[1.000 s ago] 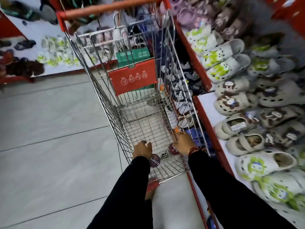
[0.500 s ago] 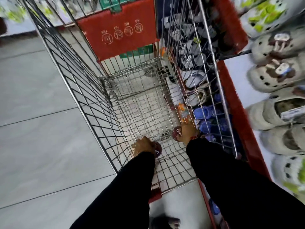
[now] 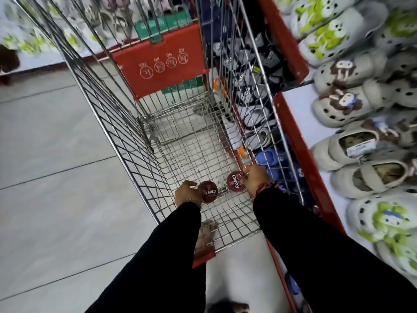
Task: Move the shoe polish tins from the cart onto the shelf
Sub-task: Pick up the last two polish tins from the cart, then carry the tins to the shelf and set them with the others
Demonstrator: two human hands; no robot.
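Both my arms, in black sleeves, reach down into a wire shopping cart (image 3: 126, 123). My left hand (image 3: 186, 194) grips a round dark-red shoe polish tin (image 3: 208, 192) with white "Cherry" lettering, near the cart's near-left floor. My right hand (image 3: 256, 177) grips a second, matching tin (image 3: 235, 181) just to the right of the first. Both tins are tilted with their lids facing up toward me, just above the wire floor. The shelf (image 3: 300, 154), red-edged with a white top, runs along the cart's right side.
Rows of cream and green-decorated clogs (image 3: 361, 159) cover the shelf top. A lower shelf level behind the cart wall holds dark and blue shoes (image 3: 266, 157). A red child-seat flap (image 3: 162, 66) stands at the cart's far end. Grey tiled floor (image 3: 56, 177) lies to the left.
My head has leaned in closer over the cart. Both hands have stayed low in the basket holding the tins, which now tilt so their lids show more fully.
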